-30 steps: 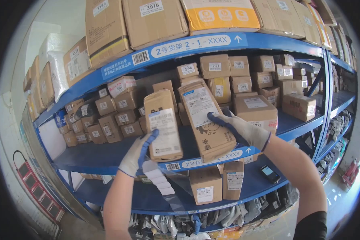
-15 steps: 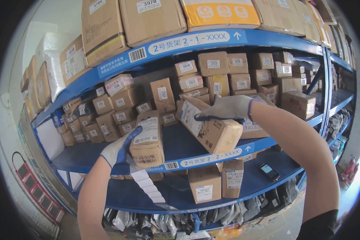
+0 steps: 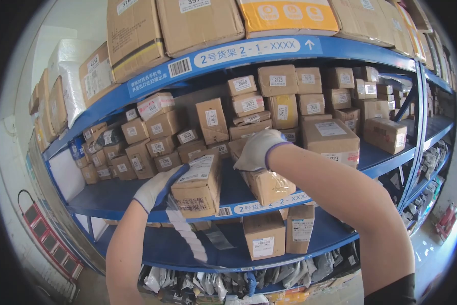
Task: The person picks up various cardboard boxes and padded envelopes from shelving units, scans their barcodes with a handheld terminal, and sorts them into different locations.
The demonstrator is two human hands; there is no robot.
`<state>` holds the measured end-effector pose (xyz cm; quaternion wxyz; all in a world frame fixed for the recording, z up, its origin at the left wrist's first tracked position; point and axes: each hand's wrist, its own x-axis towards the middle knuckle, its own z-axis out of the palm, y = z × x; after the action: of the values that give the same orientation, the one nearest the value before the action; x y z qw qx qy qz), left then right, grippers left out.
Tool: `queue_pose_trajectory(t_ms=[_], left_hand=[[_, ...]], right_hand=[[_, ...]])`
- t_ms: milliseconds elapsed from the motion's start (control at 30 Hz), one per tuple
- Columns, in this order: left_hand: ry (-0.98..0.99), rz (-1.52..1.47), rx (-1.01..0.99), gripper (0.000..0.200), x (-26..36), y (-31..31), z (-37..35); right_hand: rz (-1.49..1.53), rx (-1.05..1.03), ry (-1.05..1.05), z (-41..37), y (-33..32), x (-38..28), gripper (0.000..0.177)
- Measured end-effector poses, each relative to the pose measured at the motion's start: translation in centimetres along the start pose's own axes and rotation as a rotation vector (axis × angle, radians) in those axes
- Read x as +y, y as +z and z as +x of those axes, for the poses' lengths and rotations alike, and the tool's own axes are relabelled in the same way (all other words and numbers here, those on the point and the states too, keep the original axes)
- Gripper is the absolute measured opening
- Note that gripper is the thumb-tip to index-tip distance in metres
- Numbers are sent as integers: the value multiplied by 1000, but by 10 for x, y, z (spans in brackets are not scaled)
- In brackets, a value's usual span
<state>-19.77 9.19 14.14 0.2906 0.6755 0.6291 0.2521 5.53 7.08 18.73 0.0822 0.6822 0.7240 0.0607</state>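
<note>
My left hand (image 3: 158,190), in a white and blue glove, grips the left side of a cardboard box (image 3: 195,199) at the front edge of the middle shelf. White labels lie on the box's top. A strip of white labels (image 3: 190,236) hangs below this hand; its upper end is hidden. My right hand (image 3: 259,150), gloved too, is closed over the top of a second cardboard box (image 3: 271,188) just to the right. Its fingertips are partly hidden, and a gap separates the two boxes. Behind my right hand sits a larger labelled box (image 3: 330,140).
Numbered parcels (image 3: 157,129) are stacked along the back of the blue shelf (image 3: 106,198). Large boxes (image 3: 200,30) fill the shelf above. Two upright boxes (image 3: 264,236) stand on the shelf below, over hanging bagged parcels (image 3: 294,272). A red stepladder (image 3: 50,239) leans at left.
My right hand has brought its box left and down, from tilted to nearly level beside the other box. The left box has turned slightly. My right arm now covers the phone's spot below.
</note>
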Motion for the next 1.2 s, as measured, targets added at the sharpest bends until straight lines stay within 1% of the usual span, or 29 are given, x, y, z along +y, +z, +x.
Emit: queue_pose_trajectory(t_ms=[100,200,300,400,467,500,533,567,600,667,700,767,800,867,900,967,1000,1100,1167,1200], left_hand=[[-42,-66,67,74,10,4,-16],[-20,-8,66,73,16,9,-23],[-32,-11,110,67,22,14,-27],[-1,14,77,73,14,12,-26],[71,91,157,80,4,7,-28],[89,109,177,82,2,7,-35],[33,-15,288,84,3,10,-47],[-24,-140,397,91,4,12,-59],[-48,-205,451,96,-2,15,-67],[12,-485,670,85,-34,21,-74],[30,-557,721,83,-51,27,-78],[238,-608,898,63,-89,44,-88],[294,-619,940,58,-106,51,-93],[592,-410,885,53,-137,64,-105],[668,-353,864,52,-144,70,-111],[856,-65,934,47,-138,87,-127],[903,9,946,46,-137,96,-134],[957,-33,847,62,-133,126,-151],[608,-309,855,56,-115,145,-165],[521,-375,852,55,-107,152,-172]], right_hand=[[6,42,-18,0,-1,2,73],[44,41,-19,-5,-6,4,75],[119,80,-10,-13,-8,8,74],[214,127,-61,-16,-6,27,76],[350,401,-96,-25,6,42,74],[382,470,-104,-35,14,48,75],[531,575,-199,-49,24,53,66],[679,681,-293,-64,35,58,60],[750,737,-340,-77,48,60,58],[1252,770,-684,-96,86,61,46],[1374,775,-772,-103,104,59,43],[1651,513,-731,-110,137,54,38],[1719,447,-718,-111,147,52,37],[1811,309,-568,-108,153,45,31],[1837,276,-528,-104,155,42,30],[1900,379,-433,-93,155,37,29],[1917,406,-407,-87,156,34,29],[1970,520,-394,-69,164,28,30],[1966,694,-414,-58,172,19,29],[1964,740,-420,-54,174,15,28]])
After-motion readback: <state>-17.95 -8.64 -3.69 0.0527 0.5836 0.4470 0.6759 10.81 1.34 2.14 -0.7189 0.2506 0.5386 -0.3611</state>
